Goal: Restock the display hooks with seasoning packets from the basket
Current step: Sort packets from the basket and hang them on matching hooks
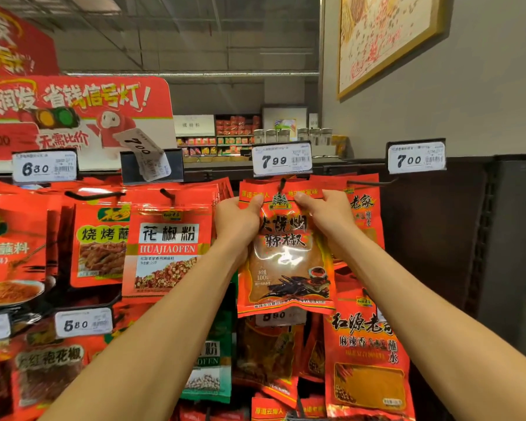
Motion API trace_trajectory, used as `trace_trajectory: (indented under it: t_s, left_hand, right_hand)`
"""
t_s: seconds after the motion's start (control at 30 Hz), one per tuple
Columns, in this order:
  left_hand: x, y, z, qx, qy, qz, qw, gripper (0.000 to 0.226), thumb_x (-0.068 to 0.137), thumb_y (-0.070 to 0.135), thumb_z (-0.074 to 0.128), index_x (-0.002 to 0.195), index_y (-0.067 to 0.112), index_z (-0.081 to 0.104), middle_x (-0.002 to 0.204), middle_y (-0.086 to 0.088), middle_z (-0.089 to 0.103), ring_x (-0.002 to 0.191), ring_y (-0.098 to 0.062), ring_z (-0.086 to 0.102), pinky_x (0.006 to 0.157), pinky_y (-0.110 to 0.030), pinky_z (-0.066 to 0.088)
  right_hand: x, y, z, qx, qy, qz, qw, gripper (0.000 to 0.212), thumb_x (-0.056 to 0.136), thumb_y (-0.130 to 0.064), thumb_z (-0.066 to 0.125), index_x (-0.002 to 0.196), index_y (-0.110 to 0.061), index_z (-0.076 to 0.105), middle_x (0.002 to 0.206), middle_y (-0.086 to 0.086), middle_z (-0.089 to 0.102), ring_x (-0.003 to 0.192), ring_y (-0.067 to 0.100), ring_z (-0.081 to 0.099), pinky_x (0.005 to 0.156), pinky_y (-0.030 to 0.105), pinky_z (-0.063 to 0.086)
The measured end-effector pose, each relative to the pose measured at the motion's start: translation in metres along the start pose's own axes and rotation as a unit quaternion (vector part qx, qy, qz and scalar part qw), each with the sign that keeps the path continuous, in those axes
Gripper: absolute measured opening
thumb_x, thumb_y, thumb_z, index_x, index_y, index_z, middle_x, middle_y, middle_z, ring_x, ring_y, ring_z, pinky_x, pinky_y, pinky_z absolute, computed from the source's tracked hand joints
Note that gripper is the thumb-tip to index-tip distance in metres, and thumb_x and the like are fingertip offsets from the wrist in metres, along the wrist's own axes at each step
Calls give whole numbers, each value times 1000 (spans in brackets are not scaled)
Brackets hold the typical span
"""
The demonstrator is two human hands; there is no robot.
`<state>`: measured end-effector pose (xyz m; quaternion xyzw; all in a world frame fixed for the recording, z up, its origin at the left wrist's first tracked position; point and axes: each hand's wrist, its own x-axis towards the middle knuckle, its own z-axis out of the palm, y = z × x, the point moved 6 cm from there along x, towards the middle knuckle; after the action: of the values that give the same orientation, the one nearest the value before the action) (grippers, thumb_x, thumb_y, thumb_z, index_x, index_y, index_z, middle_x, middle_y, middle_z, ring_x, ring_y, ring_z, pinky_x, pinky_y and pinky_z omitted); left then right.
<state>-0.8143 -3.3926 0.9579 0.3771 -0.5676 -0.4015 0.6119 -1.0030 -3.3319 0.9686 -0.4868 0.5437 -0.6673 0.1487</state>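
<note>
Red packet (286,253) | tag (281,161) "7.99" | left hand (236,221), right hand (327,214) gripping

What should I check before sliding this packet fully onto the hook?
1. Grip: left hand and right hand both pinch the packet at its top corners: ok.
2. Hole on hook: the hook tip shows at the packet's top edge, but whether it has passed through cannot tell.
3. Right slot: packet sits under the 7.99 tag; match cannot tell.
4. Packet level: hangs roughly straight: ok.
5. Room behind on the hook: hidden, cannot tell.
</note>
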Motion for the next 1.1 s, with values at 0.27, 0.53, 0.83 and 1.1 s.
trace_trajectory:
  t_s: [0.27, 0.53, 0.83, 1.1]
  left_hand:
    - [62, -21, 27, 100, 99, -30, 990, 30, 95, 30, 68, 71, 20, 55, 79, 5, 57, 80, -21, 52, 79, -27, 36]
    - [120, -50, 51, 154, 128, -66, 978, 34, 98, 24, 63, 128, 8, 66, 129, -14, 67, 121, -32, 62, 100, -34, 47]
    - [121, -53, 44, 84, 126, -43, 988, 21, 95, 23, 66, 112, 11, 70, 110, -9, 71, 107, -31, 64, 95, -35, 53]
    - [43, -15, 15, 66, 16, -3, 998, 22, 89, 8, 55, 74, 21, 63, 76, 0, 59, 75, -21, 55, 73, -30, 45]
  right_hand:
    - [84, 40, 31, -162, 42, 27, 986, 37, 87, -49, 74, 102, -15, 75, 113, 7, 74, 111, 32, 67, 95, 43, 54]
    - [142, 68, 55, -186, 45, 75, 979, 45, 90, -41, 74, 123, -10, 69, 125, 10, 70, 112, 30, 65, 79, 30, 44]
    - [127, 65, 48, -179, 33, 60, 981, 42, 96, -24, 60, 134, -7, 61, 134, 13, 65, 117, 33, 62, 95, 36, 51]
    - [54, 41, 21, -66, 39, 65, 995, 16, 97, -16, 57, 100, -13, 73, 98, 9, 77, 84, 23, 74, 72, 35, 61]
